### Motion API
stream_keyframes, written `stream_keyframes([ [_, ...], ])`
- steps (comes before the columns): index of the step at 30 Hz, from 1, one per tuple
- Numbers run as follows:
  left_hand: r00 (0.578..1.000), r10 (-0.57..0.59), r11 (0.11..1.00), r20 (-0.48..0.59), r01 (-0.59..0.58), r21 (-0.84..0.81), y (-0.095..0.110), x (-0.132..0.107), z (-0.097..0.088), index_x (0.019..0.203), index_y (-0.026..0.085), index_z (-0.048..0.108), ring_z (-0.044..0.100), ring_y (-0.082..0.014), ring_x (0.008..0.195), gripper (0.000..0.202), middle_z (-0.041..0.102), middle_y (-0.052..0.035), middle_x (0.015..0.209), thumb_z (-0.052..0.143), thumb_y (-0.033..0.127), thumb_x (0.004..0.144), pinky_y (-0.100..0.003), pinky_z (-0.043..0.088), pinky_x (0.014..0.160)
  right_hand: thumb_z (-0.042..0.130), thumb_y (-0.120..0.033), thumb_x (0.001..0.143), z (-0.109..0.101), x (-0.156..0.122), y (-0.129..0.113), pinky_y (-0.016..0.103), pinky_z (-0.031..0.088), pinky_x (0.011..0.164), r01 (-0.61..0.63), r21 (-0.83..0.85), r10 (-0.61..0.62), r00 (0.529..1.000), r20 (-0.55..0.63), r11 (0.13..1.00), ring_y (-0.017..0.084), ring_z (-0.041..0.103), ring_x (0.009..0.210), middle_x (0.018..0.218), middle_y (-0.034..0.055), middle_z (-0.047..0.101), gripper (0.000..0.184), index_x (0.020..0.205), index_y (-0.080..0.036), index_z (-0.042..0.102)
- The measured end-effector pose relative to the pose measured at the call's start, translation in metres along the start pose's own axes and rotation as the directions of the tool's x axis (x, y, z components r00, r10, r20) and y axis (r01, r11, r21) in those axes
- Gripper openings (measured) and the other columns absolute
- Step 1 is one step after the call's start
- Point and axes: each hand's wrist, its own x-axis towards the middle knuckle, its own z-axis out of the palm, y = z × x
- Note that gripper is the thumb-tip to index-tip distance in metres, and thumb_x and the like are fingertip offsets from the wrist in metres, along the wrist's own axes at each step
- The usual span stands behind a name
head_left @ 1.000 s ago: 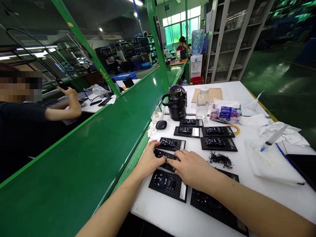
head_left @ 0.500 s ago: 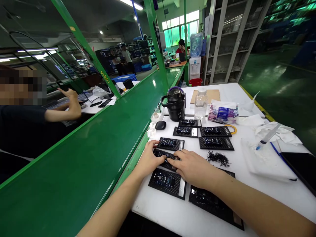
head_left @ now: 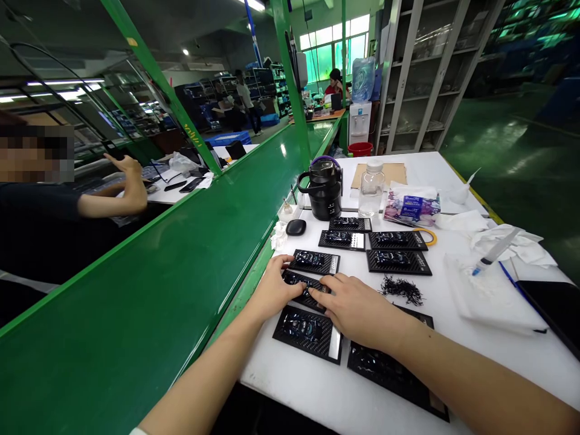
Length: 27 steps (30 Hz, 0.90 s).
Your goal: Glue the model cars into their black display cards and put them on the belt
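Note:
Several dark blue model cars on black carbon-patterned base plates lie on the white table. My left hand (head_left: 273,286) is curled over the left end of one model car (head_left: 295,280), its thumb on the car's body. From the other side my right hand (head_left: 351,304) presses its fingertips to the same car, close to my left thumb. My fingers cover much of that car and its plate. Just nearer lies another model car (head_left: 303,328), and just beyond, a third model car (head_left: 312,259). Under my right forearm is a larger black plate (head_left: 385,368), partly hidden.
Loose black strips (head_left: 401,290) lie right of my hands. Farther right are a syringe (head_left: 492,257) on a white pad and a phone-like black slab (head_left: 550,311). A black jug (head_left: 324,190) and clear bottle (head_left: 371,190) stand behind. A green partition (head_left: 181,278) borders the left; a co-worker (head_left: 40,223) sits beyond.
My hands keep almost the same place on the model car. The view has shifted slightly. The co-worker beyond the partition has moved a little, and a person in the far background stands differently.

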Motion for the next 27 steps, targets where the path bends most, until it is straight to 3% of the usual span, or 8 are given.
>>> stream_keyframes([
  [15, 0.998, 0.060, 0.993, -0.033, -0.056, 0.105, 0.009, -0.009, -0.001, 0.131, 0.021, 0.045, 0.054, -0.0290, 0.124, 0.063, 0.050, -0.0117, 0.138, 0.070, 0.032, 0.075, -0.046, 0.044, 0.107, 0.050, -0.009, 0.091, 0.003, 0.001, -0.002, 0.044, 0.050, 0.089, -0.004, -0.031, 0.005, 1.000, 0.013, 1.000, 0.030, 0.054, 0.110, 0.126, 0.0150, 0.057, 0.056, 0.147, -0.016, 0.047],
  [21, 0.990, 0.095, 0.981, 0.100, -0.110, 0.158, 0.009, -0.008, -0.025, 0.145, 0.020, 0.037, 0.056, -0.0291, 0.125, 0.065, 0.052, -0.0137, 0.142, 0.058, 0.038, 0.086, -0.047, 0.047, 0.106, 0.050, -0.010, 0.092, 0.004, 0.000, -0.001, 0.044, 0.050, 0.090, 0.007, -0.030, -0.007, 1.000, 0.008, 1.000, 0.031, 0.054, 0.111, 0.129, 0.0160, 0.056, 0.055, 0.147, -0.016, 0.047],
  [27, 0.959, 0.114, 0.949, 0.260, -0.183, 0.258, -0.001, -0.011, -0.046, 0.150, 0.026, 0.036, 0.049, -0.0319, 0.135, 0.085, 0.050, -0.0086, 0.148, 0.073, 0.031, 0.074, -0.045, 0.039, 0.115, 0.050, -0.015, 0.094, -0.009, 0.000, 0.000, 0.042, 0.050, 0.090, 0.020, 0.030, -0.022, 0.999, 0.049, 0.999, 0.029, 0.057, 0.111, 0.130, 0.0146, 0.058, 0.050, 0.144, -0.018, 0.050],
])
